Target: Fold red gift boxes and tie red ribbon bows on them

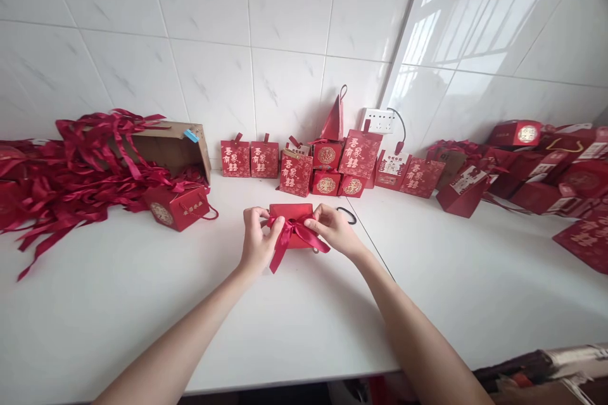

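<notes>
A small red box sits on the white table in front of me, with a dark red ribbon bow on it. My left hand pinches the bow's left loop between thumb and fingers. On the other side, my right hand pinches the right loop the same way. Two ribbon tails hang from the knot, one down to the left and one out to the right. The box's lower part is partly hidden by the ribbon.
A heap of red ribbons spills from a cardboard box at left, near a red gift box. Several red boxes stand along the wall. More boxes are piled at right. A black loop lies behind my right hand.
</notes>
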`<action>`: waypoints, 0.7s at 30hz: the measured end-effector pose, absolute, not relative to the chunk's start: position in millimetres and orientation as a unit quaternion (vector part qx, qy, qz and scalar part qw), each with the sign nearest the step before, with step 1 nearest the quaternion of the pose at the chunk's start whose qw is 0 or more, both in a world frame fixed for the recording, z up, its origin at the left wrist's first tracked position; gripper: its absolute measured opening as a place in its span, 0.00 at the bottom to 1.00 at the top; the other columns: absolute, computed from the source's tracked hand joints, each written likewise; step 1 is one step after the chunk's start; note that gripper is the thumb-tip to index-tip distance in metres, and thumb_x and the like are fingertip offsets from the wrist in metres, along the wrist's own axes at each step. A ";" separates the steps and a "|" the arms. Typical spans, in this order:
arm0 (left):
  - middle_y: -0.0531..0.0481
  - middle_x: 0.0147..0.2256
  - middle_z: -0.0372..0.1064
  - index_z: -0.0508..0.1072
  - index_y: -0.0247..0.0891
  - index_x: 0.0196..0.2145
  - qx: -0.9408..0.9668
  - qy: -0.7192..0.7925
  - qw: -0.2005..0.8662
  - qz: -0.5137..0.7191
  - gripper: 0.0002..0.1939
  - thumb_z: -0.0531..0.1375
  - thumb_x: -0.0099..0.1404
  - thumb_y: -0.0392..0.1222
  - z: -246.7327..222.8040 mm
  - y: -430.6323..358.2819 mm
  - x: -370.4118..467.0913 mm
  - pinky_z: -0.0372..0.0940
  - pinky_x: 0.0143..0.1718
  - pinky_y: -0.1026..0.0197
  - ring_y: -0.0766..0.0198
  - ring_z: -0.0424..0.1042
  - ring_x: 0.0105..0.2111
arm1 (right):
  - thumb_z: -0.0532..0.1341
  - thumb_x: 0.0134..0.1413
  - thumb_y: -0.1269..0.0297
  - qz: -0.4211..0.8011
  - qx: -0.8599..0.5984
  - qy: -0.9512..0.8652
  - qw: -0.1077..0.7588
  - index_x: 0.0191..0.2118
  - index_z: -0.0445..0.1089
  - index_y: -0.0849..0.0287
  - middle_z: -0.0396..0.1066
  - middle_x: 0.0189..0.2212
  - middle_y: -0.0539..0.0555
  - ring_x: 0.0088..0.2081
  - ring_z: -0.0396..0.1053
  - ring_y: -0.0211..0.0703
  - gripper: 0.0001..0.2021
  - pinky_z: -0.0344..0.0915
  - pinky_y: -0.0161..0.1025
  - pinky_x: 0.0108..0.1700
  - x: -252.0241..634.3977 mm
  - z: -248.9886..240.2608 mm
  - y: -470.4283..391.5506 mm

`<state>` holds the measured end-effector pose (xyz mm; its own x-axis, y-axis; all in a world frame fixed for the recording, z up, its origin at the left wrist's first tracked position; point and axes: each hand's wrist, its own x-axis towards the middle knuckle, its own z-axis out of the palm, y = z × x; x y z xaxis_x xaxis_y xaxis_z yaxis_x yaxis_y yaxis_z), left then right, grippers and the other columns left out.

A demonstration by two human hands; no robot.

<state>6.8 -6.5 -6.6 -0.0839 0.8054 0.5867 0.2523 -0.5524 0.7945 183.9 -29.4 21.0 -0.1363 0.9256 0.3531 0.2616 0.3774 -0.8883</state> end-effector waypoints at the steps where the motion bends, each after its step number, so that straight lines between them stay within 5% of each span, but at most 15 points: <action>1: 0.51 0.35 0.56 0.58 0.40 0.29 0.638 0.420 0.213 0.610 0.10 0.56 0.59 0.46 -5.1 -6.4 6.0 0.65 0.43 0.58 0.64 0.63 0.37 | 0.61 0.48 0.50 0.342 -0.435 -0.675 0.488 0.24 0.56 0.57 0.61 0.20 0.46 0.22 0.60 0.34 0.18 0.57 0.33 0.24 183.9 21.9 -29.4; 11: 0.52 0.28 0.56 0.57 0.39 0.23 0.661 0.411 0.210 0.592 0.12 0.52 0.62 0.45 0.5 -1.8 0.2 0.61 0.29 0.66 0.67 0.61 0.29 | 0.58 0.52 0.50 0.408 -0.419 -0.659 0.473 0.24 0.57 0.57 0.63 0.20 0.46 0.23 0.64 0.36 0.17 0.62 0.36 0.30 186.8 23.6 -30.2; 21: 0.54 0.26 0.53 0.55 0.40 0.22 0.667 0.421 0.196 0.583 0.14 0.51 0.63 0.44 0.2 -1.8 2.3 0.58 0.31 0.64 0.67 0.57 0.26 | 0.61 0.49 0.49 0.494 -0.369 -0.629 0.474 0.24 0.58 0.58 0.64 0.20 0.46 0.23 0.63 0.35 0.18 0.62 0.37 0.32 190.9 20.0 -26.3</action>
<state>2.3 -1.8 0.2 -0.0334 0.7894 0.6129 0.3333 -0.5693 0.7515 190.9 -26.3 20.0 -0.2792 0.9319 0.2316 -0.0044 0.2399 -0.9708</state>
